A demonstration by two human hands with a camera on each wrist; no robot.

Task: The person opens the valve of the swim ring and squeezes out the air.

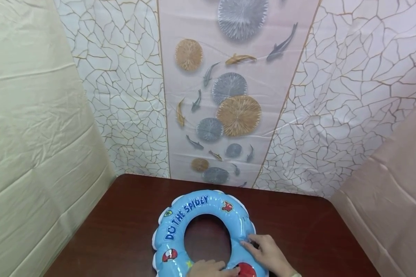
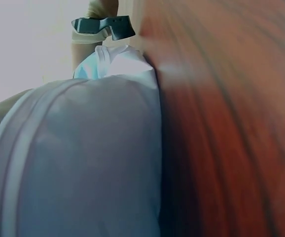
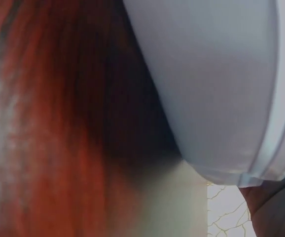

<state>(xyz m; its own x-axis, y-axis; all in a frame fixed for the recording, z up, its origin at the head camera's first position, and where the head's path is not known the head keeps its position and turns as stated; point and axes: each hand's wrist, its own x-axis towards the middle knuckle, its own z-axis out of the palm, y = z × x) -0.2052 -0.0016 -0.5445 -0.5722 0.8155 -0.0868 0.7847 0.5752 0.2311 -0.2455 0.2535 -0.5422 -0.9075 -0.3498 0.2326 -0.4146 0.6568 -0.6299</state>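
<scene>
A blue inflatable swim ring (image 1: 208,202) with a scalloped white edge and the words "DO THE SPIDEY" lies on the table (image 1: 107,219). My right hand (image 1: 271,257) pinches its right side between thumb and forefinger. At the near part of the ring, my left hand (image 1: 208,268) touches the inner edge beside a red print; the frame's bottom cuts it off, and its grip is unclear. The left wrist view shows the ring's pale side (image 2: 93,158) close up against the wood. Pale vinyl of the swim ring (image 3: 216,84) also fills much of the right wrist view.
Behind the dark red-brown table hangs a patterned cloth (image 1: 208,84) with fish and round motifs. Plain cream cloth (image 1: 38,134) hangs on the left, and beige cloth (image 1: 391,200) on the right. A black device (image 2: 103,27) is on the other wrist in the left wrist view.
</scene>
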